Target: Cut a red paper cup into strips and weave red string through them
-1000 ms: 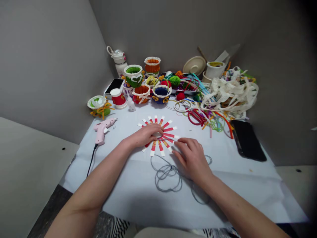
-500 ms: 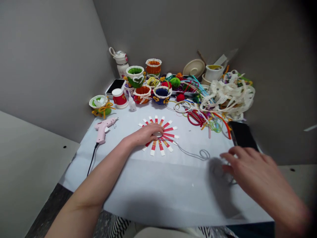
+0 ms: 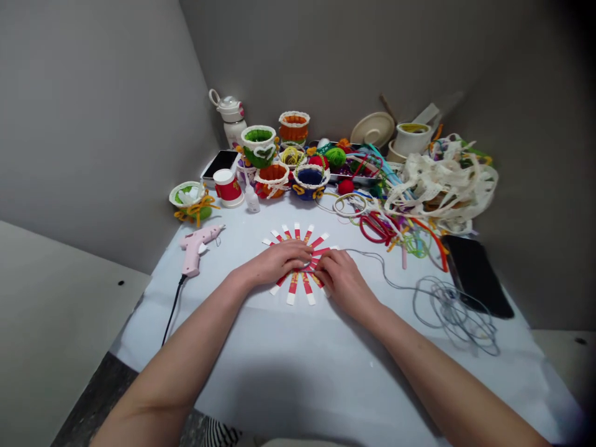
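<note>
A cut paper cup (image 3: pixel 293 287) lies spread flat, its red, white-tipped strips fanned out like rays. My left hand (image 3: pixel 282 261) rests over its left side, fingers bent down at the centre and pressing there. My right hand (image 3: pixel 343 279) is on the right side of the strips, its fingertips pinched at the centre on a thin grey cord. From that hand the grey cord (image 3: pixel 395 284) runs right to a loose tangle beside the black phone. The cup's centre is partly hidden by my fingers.
A pink glue gun (image 3: pixel 193 248) lies at left. Behind stand decorated cups (image 3: pixel 272 180), a red cup (image 3: pixel 228 188) and a small glue bottle (image 3: pixel 252 200). Red scissors (image 3: pixel 375 228), white lace (image 3: pixel 437 186) and a black phone (image 3: pixel 479 273) lie at right.
My right hand has moved left from beside the phone to the cup's centre. The grey cord's tangle now lies uncovered at right. My left hand has stayed on the strips.
</note>
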A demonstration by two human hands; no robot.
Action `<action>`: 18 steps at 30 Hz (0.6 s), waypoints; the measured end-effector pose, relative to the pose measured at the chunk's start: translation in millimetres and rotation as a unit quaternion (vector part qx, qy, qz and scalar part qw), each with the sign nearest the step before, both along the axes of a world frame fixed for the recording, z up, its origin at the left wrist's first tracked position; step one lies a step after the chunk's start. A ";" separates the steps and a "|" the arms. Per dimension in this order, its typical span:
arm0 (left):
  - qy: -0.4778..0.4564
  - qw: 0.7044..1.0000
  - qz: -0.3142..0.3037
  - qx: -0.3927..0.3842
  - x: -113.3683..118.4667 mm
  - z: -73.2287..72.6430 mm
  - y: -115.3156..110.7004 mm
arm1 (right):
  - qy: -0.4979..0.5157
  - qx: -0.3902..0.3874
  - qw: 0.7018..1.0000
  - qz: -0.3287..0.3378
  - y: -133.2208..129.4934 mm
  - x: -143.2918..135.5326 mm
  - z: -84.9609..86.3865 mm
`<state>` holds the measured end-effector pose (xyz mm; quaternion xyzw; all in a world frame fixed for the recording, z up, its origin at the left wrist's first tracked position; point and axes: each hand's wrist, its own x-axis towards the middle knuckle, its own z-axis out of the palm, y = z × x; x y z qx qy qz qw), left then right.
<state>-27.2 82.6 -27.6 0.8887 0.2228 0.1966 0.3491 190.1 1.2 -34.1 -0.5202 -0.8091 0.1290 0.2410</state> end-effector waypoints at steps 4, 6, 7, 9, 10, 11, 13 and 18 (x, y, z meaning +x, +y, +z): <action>-0.002 1.000 0.003 -0.010 -0.8 -4.2 1.0 | 0.012 0.008 1.000 0.004 -5.2 1.7 0.2; -0.007 1.000 0.009 -0.014 -1.0 -5.3 -0.1 | 0.019 0.007 1.000 0.011 -7.9 1.7 2.1; -0.008 1.000 0.016 -0.017 -1.1 -5.3 -1.2 | 0.023 0.008 1.000 0.015 -9.1 1.8 2.9; -0.004 0.999 0.037 -0.019 -1.1 -4.5 -3.9 | 0.036 0.012 0.999 0.021 -11.0 2.9 4.0; 0.002 0.999 0.049 -0.016 -1.0 -3.8 -5.1 | 0.044 0.012 0.999 0.023 -11.8 3.8 4.5; 0.008 0.998 0.059 -0.010 -0.9 -3.1 -6.3 | 0.051 0.011 0.998 0.024 -12.6 4.9 5.0; 0.022 0.997 0.072 0.008 -0.5 -1.5 -7.7 | 0.059 0.011 0.998 0.021 -14.1 7.4 6.3; 0.047 0.996 0.071 0.041 0.4 3.5 -8.3 | 0.038 0.036 0.997 0.049 -19.4 13.7 11.2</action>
